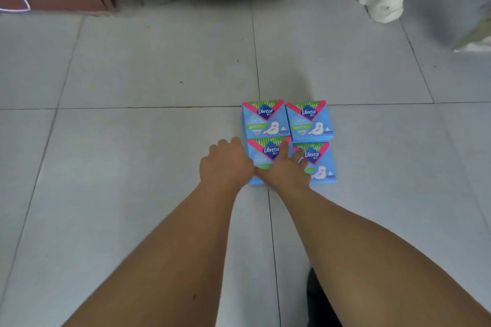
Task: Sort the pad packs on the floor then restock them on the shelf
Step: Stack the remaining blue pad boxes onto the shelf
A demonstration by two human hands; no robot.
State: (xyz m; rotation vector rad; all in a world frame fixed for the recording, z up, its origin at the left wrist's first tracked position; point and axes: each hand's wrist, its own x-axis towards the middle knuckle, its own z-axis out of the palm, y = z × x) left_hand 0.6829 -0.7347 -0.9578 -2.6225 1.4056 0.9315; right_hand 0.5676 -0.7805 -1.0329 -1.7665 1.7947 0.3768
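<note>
Where two grout lines cross on the grey tiled floor (132, 66), four blue pad packs (308, 121) lie in a touching two-by-two block. Left hand (225, 167): curled, against near-left pack (268, 152); grip unclear. Right hand (285, 170): spread flat across both near packs.

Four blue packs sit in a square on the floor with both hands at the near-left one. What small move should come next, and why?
Probably nudge the near-left pack flush with its neighbours. The left hand presses its left edge and the right hand lies across it, while it looks slightly skewed against the near-right pack and the two far packs.
</note>
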